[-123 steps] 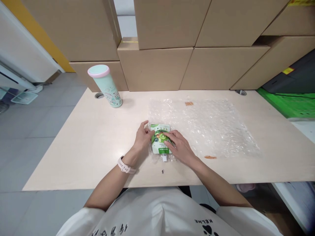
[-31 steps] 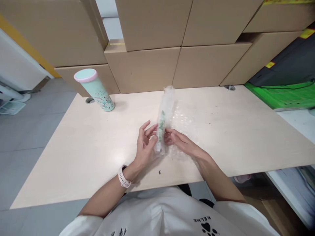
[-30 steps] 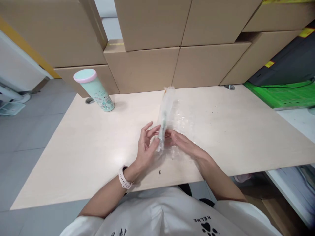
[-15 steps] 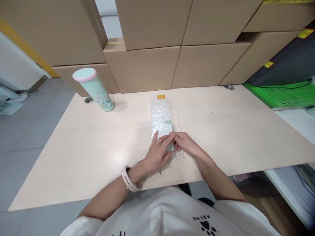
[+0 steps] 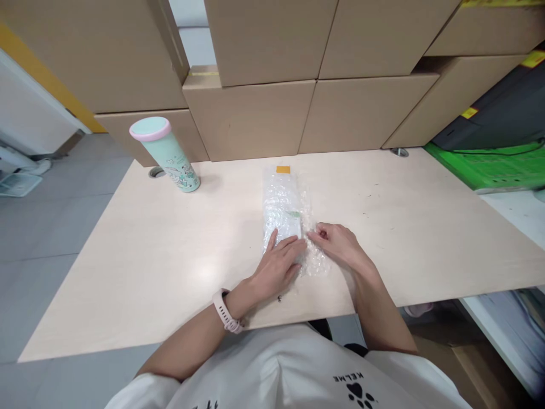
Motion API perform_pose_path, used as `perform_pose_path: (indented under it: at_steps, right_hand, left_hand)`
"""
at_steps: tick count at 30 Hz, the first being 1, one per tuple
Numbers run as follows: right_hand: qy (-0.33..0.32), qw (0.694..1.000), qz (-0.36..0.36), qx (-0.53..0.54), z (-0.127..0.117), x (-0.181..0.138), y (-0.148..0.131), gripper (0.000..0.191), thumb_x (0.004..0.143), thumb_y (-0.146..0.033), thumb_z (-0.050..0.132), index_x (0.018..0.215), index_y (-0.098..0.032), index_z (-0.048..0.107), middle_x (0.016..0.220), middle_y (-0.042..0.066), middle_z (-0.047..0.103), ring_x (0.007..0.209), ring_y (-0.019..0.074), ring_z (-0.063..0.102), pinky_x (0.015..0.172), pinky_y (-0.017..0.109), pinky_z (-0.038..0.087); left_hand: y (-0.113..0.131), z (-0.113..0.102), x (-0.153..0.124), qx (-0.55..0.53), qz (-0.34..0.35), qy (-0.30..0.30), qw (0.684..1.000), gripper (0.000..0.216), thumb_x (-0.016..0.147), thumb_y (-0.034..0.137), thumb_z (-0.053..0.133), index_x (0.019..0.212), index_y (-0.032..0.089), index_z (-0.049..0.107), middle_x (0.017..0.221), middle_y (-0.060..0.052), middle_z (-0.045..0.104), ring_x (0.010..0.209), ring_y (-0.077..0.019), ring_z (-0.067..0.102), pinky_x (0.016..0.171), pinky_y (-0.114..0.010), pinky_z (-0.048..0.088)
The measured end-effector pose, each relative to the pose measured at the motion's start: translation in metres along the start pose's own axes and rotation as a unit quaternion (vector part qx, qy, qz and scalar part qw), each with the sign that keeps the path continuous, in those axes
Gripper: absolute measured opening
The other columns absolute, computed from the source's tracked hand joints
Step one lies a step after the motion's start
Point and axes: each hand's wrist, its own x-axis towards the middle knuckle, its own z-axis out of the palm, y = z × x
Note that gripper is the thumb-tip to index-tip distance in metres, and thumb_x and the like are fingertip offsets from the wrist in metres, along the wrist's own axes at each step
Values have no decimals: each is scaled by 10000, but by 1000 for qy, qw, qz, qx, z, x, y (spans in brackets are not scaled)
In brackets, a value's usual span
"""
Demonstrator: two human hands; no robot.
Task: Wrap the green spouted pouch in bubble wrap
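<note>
The bubble wrap (image 5: 283, 207) is clear with a dimpled bubble pattern, a little green showing through, and an orange tape tab (image 5: 283, 169) at its far end. The tumbler (image 5: 170, 159) is mint green with cartoon prints and a pink lid (image 5: 149, 129). The table (image 5: 170, 244) is pale beige, the cardboard boxes (image 5: 255, 119) brown, and the watch strap (image 5: 225, 312) pink.

Bubble-wrapped pouch (image 5: 284, 213), long narrow clear bundle, flat on the desk.

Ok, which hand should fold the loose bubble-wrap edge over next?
Likely the right: the right hand pinches the loose edge beside the wrapped bundle, while the left hand lies flat on that bundle, pinning it down.
</note>
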Motion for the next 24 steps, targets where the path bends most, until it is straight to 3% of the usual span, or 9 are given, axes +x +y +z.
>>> perform_pose_path:
  at_steps: [2, 5, 7, 10, 13, 16, 19, 21, 24]
  right_hand:
    - [-31, 989, -12, 144, 2, -1, -1, 433, 883, -539, 588, 633, -226, 425, 569, -42, 477, 535, 128, 450, 537, 273, 319]
    - [-112, 937, -15, 331, 7, -2, -5, 442, 855, -614, 636, 721, -216, 496, 641, -40, 530, 548, 114, 514, 541, 262, 415]
    - [-164, 912, -18, 375, 10, -1, -7, 441, 854, -636, 643, 822, -203, 569, 706, -15, 589, 595, 126, 577, 572, 271, 475]
    - [-203, 899, -39, 387, 13, 0, -6, 437, 882, -624, 624, 946, -192, 629, 771, 11, 626, 660, 139, 618, 620, 287, 520]
    - [-198, 906, -54, 369, 14, 0, -4, 395, 889, -561, 646, 1029, -192, 662, 776, 9, 632, 694, 140, 615, 687, 304, 534]
    - [-179, 918, -46, 352, 16, 1, -5, 376, 893, -519, 636, 1074, -190, 666, 779, 5, 633, 690, 143, 606, 702, 316, 527]
    - [-57, 961, -13, 270, 19, 2, -7, 344, 865, -506, 644, 1020, -199, 647, 746, -12, 616, 638, 149, 579, 645, 311, 493]
    - [30, 984, -1, 174, 20, 3, -8, 326, 860, -507, 645, 992, -210, 645, 735, -11, 626, 647, 166, 581, 654, 318, 473]
    - [15, 992, -33, 121, 23, 4, -7, 316, 889, -522, 609, 932, -213, 656, 785, 16, 662, 723, 189, 610, 689, 322, 464]
  left_hand:
    - [0, -1, 0, -8, -4, 15, 1000, 345, 931, 135, 541, 1266, 218, 542, 1390, -112, 613, 1370, -276, 511, 1233, -660, 203]
    - [0, 0, 0, -17, -10, 46, 999, 255, 899, 151, 598, 1146, 209, 570, 1302, -126, 610, 1300, -279, 539, 1214, -648, 267]
    - [0, 0, 0, -35, -24, 76, 996, 420, 857, 131, 634, 1252, 206, 513, 1299, -144, 555, 1307, -296, 515, 1177, -627, 350]
    - [-1, 1, 0, -64, -52, 99, 992, 749, 798, 46, 615, 1470, 236, 344, 1436, -172, 389, 1285, -300, 509, 1066, -554, 498]
    - [-2, 3, -1, -62, -38, 94, 993, 715, 775, 8, 563, 1421, 287, 437, 1494, -146, 324, 1224, -294, 535, 991, -538, 546]
    - [-5, 5, -2, -45, -11, 95, 994, 356, 787, 41, 567, 1093, 216, 618, 1387, -140, 448, 1273, -325, 510, 1075, -607, 472]
    - [-7, 6, -3, -43, -30, 94, 994, 181, 793, 59, 578, 897, 197, 635, 1299, -131, 523, 1273, -306, 528, 1174, -628, 364]
    - [-6, 6, -2, -73, -59, 103, 990, 179, 771, 51, 589, 847, 204, 646, 1275, -111, 550, 1237, -287, 557, 1166, -611, 386]
    - [-3, 4, 0, -147, -100, 130, 976, 165, 750, 51, 614, 776, 207, 659, 1223, -86, 573, 1193, -268, 579, 1079, -552, 486]
